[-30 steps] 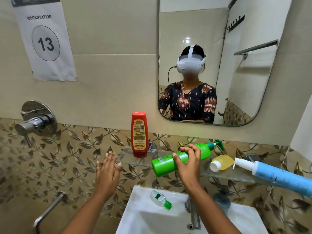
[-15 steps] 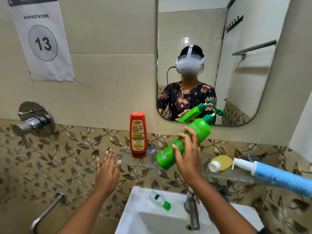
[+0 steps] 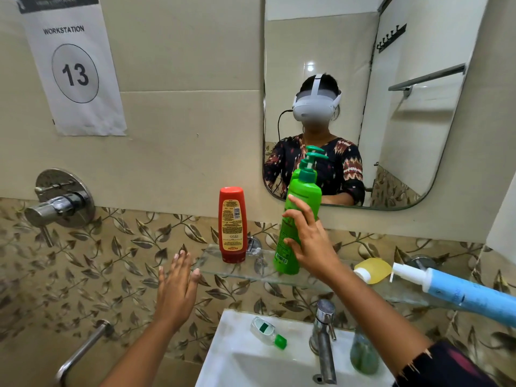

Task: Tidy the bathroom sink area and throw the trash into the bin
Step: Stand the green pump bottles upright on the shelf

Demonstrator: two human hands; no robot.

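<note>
My right hand [image 3: 307, 241] grips a green pump bottle [image 3: 300, 208] that stands nearly upright with its base on the glass shelf [image 3: 262, 270]. A red bottle [image 3: 232, 223] stands cap-down on the shelf to its left. My left hand [image 3: 176, 289] hovers open, fingers spread, just left of the shelf's end, holding nothing. To the right on the shelf lie a small yellow bottle [image 3: 372, 269] and a blue tube [image 3: 458, 291] with a white pump. A small clear bottle [image 3: 268, 332] with a green cap lies on the white sink's [image 3: 223, 356] back ledge.
A chrome tap [image 3: 324, 339] rises at the sink's back, with a dark green bottle [image 3: 363, 353] to its right. A mirror [image 3: 391, 93] hangs above the shelf. A wall valve [image 3: 61, 202] and a towel bar [image 3: 81, 350] sit at the left.
My right hand has swung the green pump bottle from lying across the shelf to standing almost upright on it. My left hand has stayed in place, open.
</note>
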